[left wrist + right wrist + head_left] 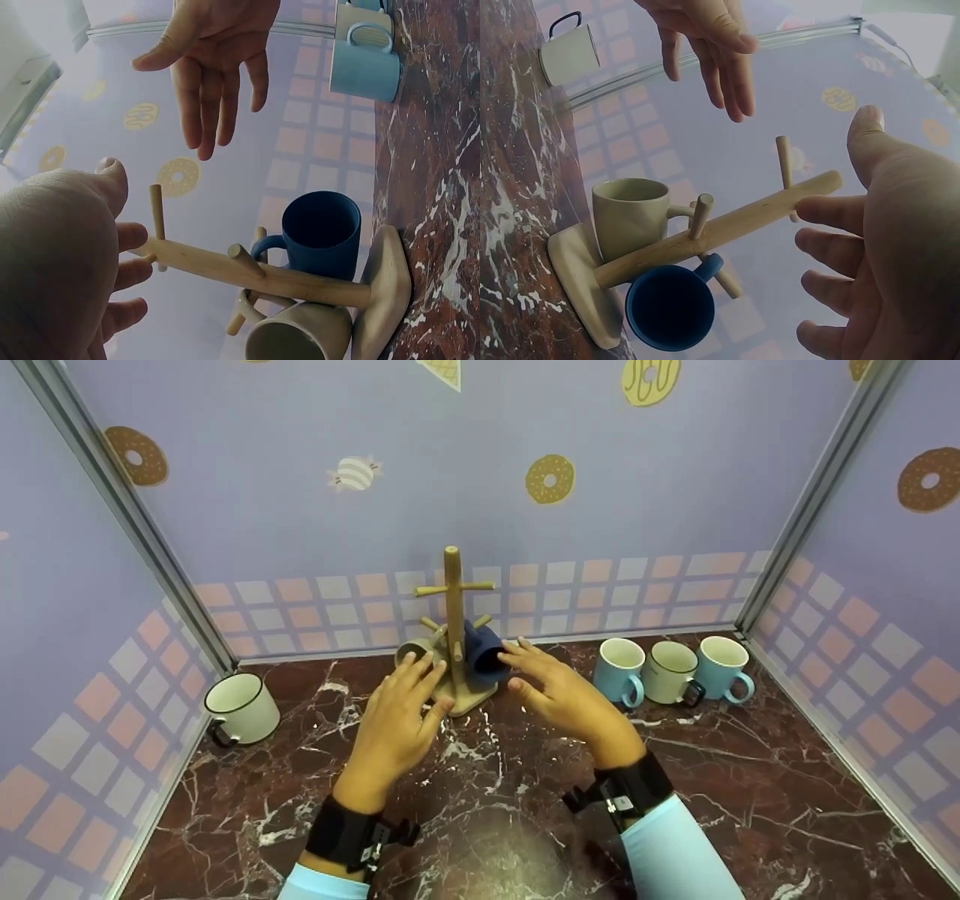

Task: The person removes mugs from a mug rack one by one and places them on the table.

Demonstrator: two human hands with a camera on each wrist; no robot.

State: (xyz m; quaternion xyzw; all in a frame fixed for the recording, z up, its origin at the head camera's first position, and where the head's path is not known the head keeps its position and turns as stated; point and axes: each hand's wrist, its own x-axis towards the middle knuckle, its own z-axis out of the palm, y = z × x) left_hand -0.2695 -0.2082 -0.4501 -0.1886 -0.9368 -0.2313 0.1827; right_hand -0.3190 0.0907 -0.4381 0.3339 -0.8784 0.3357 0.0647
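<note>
A wooden mug tree stands upright near the back wall, pegs sticking out of its post. On its right side hangs a dark blue mug, its mouth turned outward. A beige mug hangs on the other side; in the head view my left hand partly covers it. My left hand hovers in front and to the left of the tree, fingers loosely extended. To the right, my right hand is held with fingers spread near the blue mug. Both wrist views show a gap between the hands and the mugs, with nothing held.
A white mug with a dark rim and handle stands at the left. On the right are a light blue mug, a cream mug with a black handle and another light blue mug. Patterned walls enclose the dark marbled table.
</note>
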